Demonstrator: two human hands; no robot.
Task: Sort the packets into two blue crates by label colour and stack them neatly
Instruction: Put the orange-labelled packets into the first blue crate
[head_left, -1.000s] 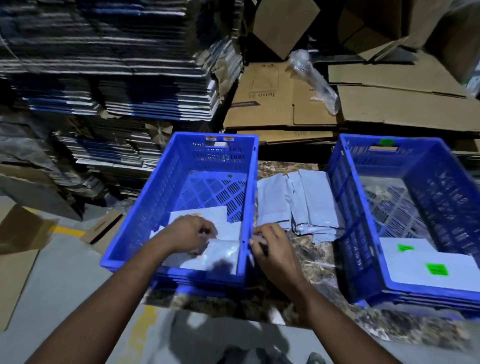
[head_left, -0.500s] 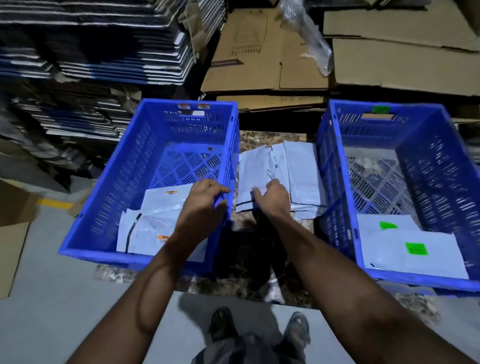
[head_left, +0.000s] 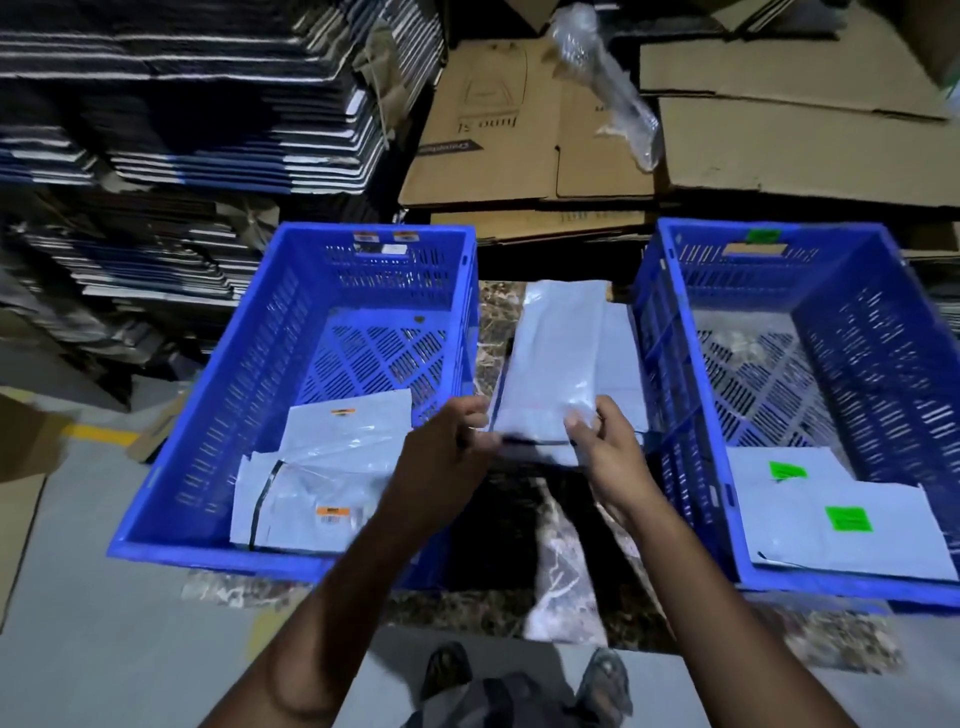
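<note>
Both forearms reach forward over the gap between the two crates. The left hand (head_left: 447, 452) and right hand (head_left: 605, 457) each pinch a near corner of one grey packet (head_left: 558, 364), thumbs on top, holding it above the loose pile (head_left: 621, 358) on the counter (head_left: 493, 322). The left crate (head_left: 218, 426) holds orange-labelled packets (head_left: 332, 478); the right crate (head_left: 883, 322) holds green-labelled packets (head_left: 841, 525).

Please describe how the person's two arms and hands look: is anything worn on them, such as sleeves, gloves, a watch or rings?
Both forearms are bare up to the frame's edge; no sleeves show. The left hand and the right hand wear no gloves. No watch, band or ring is visible on either wrist or the fingers.
</note>
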